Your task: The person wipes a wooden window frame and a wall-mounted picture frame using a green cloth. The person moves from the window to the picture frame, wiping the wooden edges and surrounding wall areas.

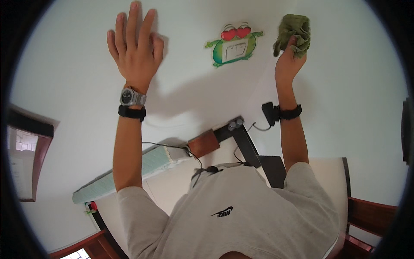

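My left hand (137, 48) lies against the pale wall (194, 97) with its fingers spread and nothing in it. A metal wristwatch (132, 96) and a black strap are on that wrist. My right hand (290, 63) grips a crumpled green cloth (297, 30) at the wall, thumb on top. Its wrist bears a black strap with a small black device (270, 113). Between the hands, a white wall switch (235, 50) is framed by a green frog sticker (218, 54) with red heart-shaped eyes.
Below the hands are a reddish-brown box-like thing (203, 143), a dark frame part (247, 142) and a light green padded strip (155, 162). Black cables run near my chest. A framed opening or panel (45, 129) is at the far left; red-brown wooden furniture (372, 215) stands lower right.
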`<state>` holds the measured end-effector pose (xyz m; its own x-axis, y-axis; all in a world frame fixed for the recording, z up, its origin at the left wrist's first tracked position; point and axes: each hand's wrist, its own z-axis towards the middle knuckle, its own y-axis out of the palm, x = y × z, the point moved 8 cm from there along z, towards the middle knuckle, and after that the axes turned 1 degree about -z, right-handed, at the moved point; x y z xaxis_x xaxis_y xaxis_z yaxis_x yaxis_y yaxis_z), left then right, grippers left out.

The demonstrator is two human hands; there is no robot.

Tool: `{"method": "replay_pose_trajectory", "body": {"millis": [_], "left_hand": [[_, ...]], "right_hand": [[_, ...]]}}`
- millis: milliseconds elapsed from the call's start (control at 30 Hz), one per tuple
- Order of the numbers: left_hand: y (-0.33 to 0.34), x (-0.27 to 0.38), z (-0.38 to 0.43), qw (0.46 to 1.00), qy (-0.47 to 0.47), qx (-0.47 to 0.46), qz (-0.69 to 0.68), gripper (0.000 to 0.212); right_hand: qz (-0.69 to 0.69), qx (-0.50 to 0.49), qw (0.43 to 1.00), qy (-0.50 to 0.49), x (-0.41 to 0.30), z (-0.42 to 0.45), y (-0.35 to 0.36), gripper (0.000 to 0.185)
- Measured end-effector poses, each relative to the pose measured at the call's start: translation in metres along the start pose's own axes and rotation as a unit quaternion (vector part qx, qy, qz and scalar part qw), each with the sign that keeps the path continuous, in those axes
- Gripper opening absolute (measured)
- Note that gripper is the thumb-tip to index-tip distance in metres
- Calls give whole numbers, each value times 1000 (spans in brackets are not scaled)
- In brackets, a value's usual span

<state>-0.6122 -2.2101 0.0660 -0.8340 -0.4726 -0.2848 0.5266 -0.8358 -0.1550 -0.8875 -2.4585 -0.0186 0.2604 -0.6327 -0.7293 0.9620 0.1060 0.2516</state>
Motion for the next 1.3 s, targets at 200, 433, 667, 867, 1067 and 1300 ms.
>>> {"method": "replay_pose_trajectory", "body": {"millis": [200, 433, 667, 867, 1067, 1300], "left_hand": [[-8, 11, 9, 998, 9, -66, -16, 51], [-7, 10, 5, 997, 15, -79, 2, 56], [-3, 11, 6, 997, 31, -69, 22, 57], [2, 2, -2, 998, 15, 34, -40, 49], [-5, 3, 2, 1000, 24, 8, -15, 50], [-8, 6, 4, 1000, 27, -2, 12, 53]], "right_hand": [[-190, -219, 938, -190, 11, -65, 54, 62], [-242, -232, 899, -282, 28, -69, 54, 61], [-201, -185, 931, -240, 29, -68, 42, 60], [-192, -239, 917, -254, 11, -86, 54, 56], [-219, -190, 945, -148, 47, -51, 12, 43], [-100, -154, 975, 127, 113, -102, 5, 52]]}}
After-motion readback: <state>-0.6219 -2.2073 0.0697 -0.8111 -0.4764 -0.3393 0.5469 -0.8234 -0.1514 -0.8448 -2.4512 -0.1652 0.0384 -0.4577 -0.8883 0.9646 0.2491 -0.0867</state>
